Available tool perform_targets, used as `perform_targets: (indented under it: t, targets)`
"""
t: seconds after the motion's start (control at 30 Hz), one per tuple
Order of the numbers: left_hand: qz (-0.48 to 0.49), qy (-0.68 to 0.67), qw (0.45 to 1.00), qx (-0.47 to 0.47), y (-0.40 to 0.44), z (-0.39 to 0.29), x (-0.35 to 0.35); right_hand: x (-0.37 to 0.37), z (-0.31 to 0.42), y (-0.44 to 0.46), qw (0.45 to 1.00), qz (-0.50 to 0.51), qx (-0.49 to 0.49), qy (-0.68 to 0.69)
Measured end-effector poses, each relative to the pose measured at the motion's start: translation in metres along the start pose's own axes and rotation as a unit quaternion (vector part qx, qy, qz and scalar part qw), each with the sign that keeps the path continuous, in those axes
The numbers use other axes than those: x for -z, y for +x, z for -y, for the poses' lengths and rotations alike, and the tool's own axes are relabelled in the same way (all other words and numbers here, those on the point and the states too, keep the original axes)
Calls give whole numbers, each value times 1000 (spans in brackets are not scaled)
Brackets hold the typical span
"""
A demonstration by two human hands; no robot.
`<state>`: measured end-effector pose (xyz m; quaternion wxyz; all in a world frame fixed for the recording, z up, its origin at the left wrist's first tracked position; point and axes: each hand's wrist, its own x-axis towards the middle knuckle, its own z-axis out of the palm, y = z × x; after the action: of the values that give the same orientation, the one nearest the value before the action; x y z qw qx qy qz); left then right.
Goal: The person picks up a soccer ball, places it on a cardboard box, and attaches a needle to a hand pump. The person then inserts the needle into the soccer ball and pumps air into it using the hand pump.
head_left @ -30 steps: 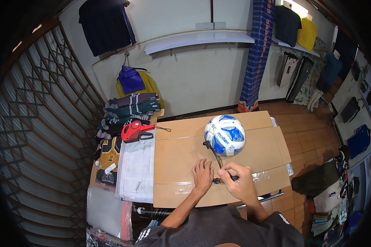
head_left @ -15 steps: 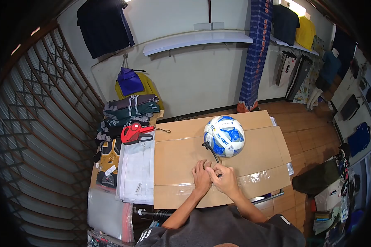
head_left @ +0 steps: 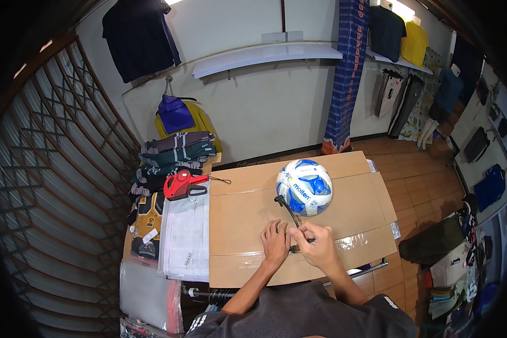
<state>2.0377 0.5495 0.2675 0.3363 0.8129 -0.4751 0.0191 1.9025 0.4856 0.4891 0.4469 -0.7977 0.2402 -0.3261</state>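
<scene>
On the brown cardboard (head_left: 236,208), my left hand (head_left: 275,243) rests palm down, fingers apart. A small black piece (head_left: 293,248) shows beside its thumb; whether the thumb touches it is unclear. My right hand (head_left: 318,244) is closed around a thin black tube with a knobbed end (head_left: 288,209), whose far end reaches up to the ball. The part inside the fist is hidden. Just beyond both hands sits a white and blue molten football (head_left: 305,187), and the tube's knobbed end overlaps its lower left edge in view.
A red price label gun (head_left: 179,186) with a wrist loop lies left of the cardboard, on white packs (head_left: 186,236). Folded clothes (head_left: 177,149) are stacked at the back left. Clear plastic bags (head_left: 150,293) lie at the front left. A metal rail (head_left: 372,269) runs below the near edge.
My right hand has moved slightly right and away from the left hand, opening a gap between them. The small black piece now shows there. The ball stays in place on the cardboard.
</scene>
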Motion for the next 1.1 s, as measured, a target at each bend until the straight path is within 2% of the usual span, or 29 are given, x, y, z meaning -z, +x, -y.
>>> perform_targets:
  t: [0.13,0.33,0.43,0.53,0.67,0.93,1.1]
  targets:
    - [-3,13,1000,-17,-1,2,1,-33,-39,-3,1000,-20,11,13]
    - [-16,6,1000,-20,-2,5,-4,-41,-48,-6,1000,-9,4,-9]
    - [-14,7,1000,-15,-3,4,-4,-32,-32,-6,999,22,-11,-28]
    - [-8,3,1000,-3,0,3,-1,-8,0,-3,999,22,-27,32]
    - [-10,15,1000,-2,-1,-1,0,22,31,-3,999,11,22,29]
    - [-21,16,1000,-13,-2,3,-4,-19,-19,2,999,3,-38,21]
    - [-23,1,999,-22,-1,6,-4,-41,-52,-7,999,-16,-12,34]
